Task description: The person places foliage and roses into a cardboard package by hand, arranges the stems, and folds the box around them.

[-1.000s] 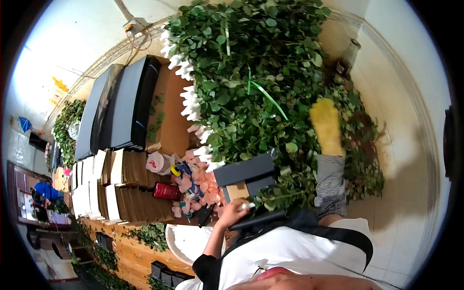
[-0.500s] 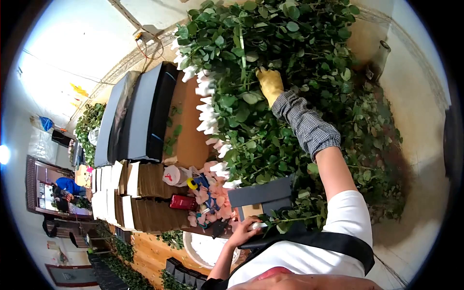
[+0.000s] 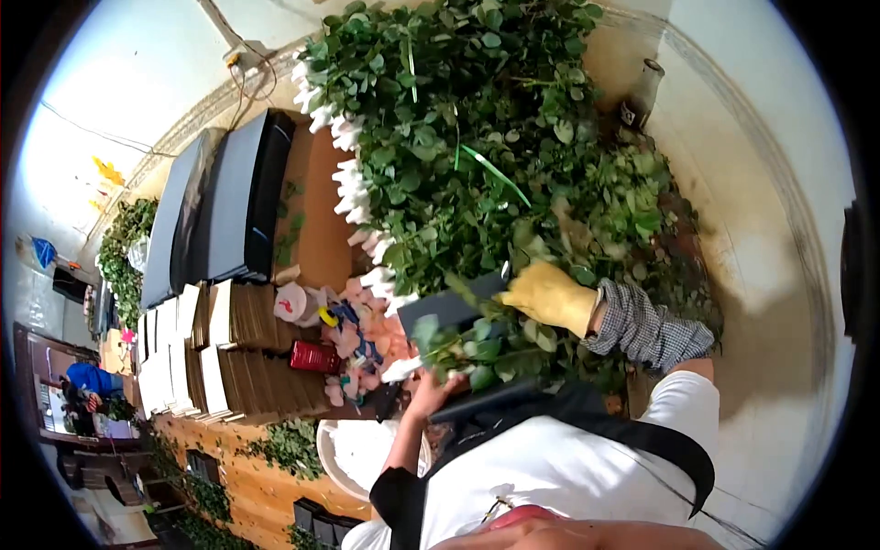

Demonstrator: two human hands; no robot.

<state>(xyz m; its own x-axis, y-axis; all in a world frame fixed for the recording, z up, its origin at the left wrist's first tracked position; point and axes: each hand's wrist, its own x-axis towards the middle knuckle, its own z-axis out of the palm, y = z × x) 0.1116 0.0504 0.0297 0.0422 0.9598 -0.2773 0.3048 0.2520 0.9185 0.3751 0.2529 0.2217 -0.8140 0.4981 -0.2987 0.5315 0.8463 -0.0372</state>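
Note:
My left hand, bare, is closed around a leafy flower stem just below its white-wrapped head. The leaves of this bunch stretch right, in front of my apron. My right hand, in a yellow glove, is curled shut at the near side of the big leafy pile. Blurred green leaves show by its fingers, so it seems to grip a leafy stem, whose full length is hidden. A dark grey board lies between the hands. White-wrapped flower heads line the pile's left edge.
Pink pieces, a tape roll and a red box lie left of the board. Stacked cardboard sheets and dark panels stand beyond. A white tub is below. A person in blue appears far left.
My gloved right hand has come back from deep in the pile toward my body, beside the board. My left hand keeps near the board with the white-wrapped head. The whole view has shifted.

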